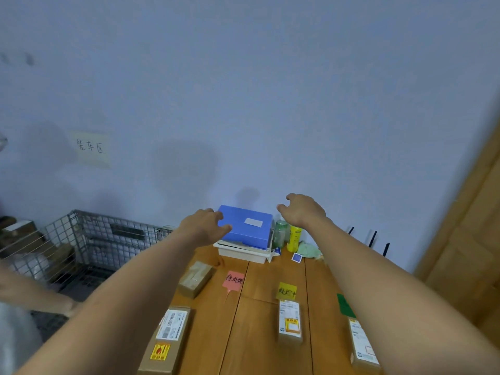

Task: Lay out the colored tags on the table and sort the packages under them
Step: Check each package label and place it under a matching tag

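Note:
On the wooden table (259,334) lie a pink tag (233,280), a yellow tag (287,290) and a green tag (345,305), the green one partly behind my right forearm. A cardboard package (290,322) sits below the yellow tag and another (362,345) below the green one. Two more packages (169,339) (195,277) lie at the left. A blue box (247,226) rests on a white tray (243,253) at the table's far end. My left hand (203,226) touches the blue box's left edge, fingers apart. My right hand (301,209) hovers open just right of it.
A wire mesh cage (108,239) stands left of the table against the wall. A green bottle (281,234), a yellow bottle (294,238) and a crumpled green cloth (308,250) sit beside the tray. Another person's hand (40,299) reaches in at the left. A wooden door frame (465,239) rises at right.

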`<move>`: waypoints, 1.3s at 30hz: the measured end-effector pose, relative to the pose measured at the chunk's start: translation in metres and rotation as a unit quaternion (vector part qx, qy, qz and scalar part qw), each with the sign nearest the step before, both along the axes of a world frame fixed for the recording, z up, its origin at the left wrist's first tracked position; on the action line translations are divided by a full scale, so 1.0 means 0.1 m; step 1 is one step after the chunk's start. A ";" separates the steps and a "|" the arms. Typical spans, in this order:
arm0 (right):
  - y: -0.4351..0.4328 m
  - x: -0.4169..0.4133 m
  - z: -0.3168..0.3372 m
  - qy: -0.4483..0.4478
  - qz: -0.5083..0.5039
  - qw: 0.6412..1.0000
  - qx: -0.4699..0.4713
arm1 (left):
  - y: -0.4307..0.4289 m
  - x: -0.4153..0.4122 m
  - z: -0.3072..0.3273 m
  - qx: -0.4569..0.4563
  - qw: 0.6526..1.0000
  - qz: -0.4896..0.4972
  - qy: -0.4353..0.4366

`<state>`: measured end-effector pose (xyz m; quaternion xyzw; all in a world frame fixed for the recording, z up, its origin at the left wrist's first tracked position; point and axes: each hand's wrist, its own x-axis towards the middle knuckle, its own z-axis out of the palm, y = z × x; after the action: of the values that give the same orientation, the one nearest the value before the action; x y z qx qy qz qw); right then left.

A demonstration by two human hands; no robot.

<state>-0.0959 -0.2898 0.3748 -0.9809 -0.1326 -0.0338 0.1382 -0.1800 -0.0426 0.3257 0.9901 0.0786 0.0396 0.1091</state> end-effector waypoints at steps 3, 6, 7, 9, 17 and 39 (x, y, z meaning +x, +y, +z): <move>0.30 0.28 -0.17 0.014 -0.007 1.000 0.003 | 0.29 0.24 -0.13 0.005 1.000 -0.008 0.013; 0.61 0.51 -0.32 0.045 -0.010 0.999 0.015 | 0.59 0.41 -0.23 0.012 0.999 -0.013 0.037; 0.73 0.57 -0.37 0.055 -0.008 0.998 0.022 | 0.70 0.46 -0.25 0.014 0.999 -0.016 0.043; 0.95 0.66 -0.51 0.062 -0.007 0.998 0.033 | 0.89 0.57 -0.32 0.010 0.999 -0.011 0.042; 1.67 0.93 -0.97 0.126 -0.005 0.991 0.032 | 1.40 0.98 -0.70 -0.011 0.996 -0.016 0.091; 3.04 0.93 -3.59 0.366 -0.096 0.919 0.112 | 1.99 1.50 -3.41 -0.095 0.955 -0.043 0.279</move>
<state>-0.0031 0.0138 0.0155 -0.9110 0.0267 0.2998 0.2818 -0.0298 0.1563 -0.0153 0.9492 0.0667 -0.2505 0.1785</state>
